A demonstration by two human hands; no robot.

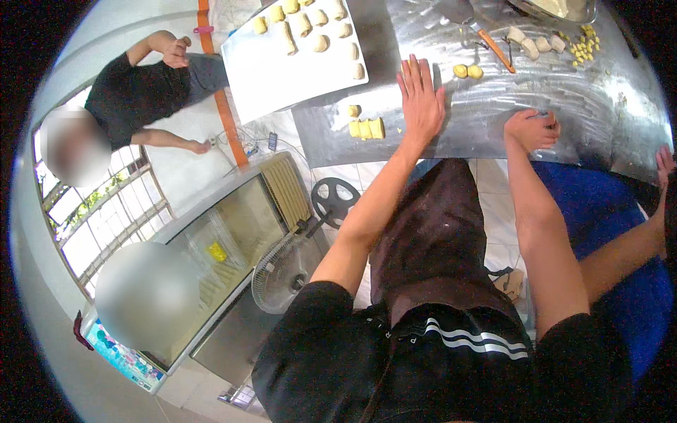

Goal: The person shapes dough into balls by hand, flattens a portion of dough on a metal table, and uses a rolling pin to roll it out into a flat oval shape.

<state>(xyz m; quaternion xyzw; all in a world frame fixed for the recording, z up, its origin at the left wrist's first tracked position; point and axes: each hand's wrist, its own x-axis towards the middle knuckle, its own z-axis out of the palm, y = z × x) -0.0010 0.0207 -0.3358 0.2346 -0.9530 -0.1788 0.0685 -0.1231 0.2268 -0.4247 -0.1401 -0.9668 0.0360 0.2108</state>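
Note:
My left hand (423,100) lies palm down on the metal worktop (476,100), fingers stretched forward and thumb slightly out. Its palm is hidden, so whatever may lie beneath cannot be seen. To its left sit a small yellow dough piece (353,110) and a row of joined yellow pieces (367,128). Two yellow dough balls (468,71) lie touching to its right. My right hand (533,129) is over the worktop near the front edge, its fingers curled; its inside is hidden. Beyond it rests a scraper with a wooden handle (496,51).
A white tray (285,87) bears several dough pieces at the upper left. Pale dough lumps (530,48), small yellow bits (584,47) and a clear container (587,13) are at the upper right. One person (143,95) stands left; another's hand (665,164) is at the right edge.

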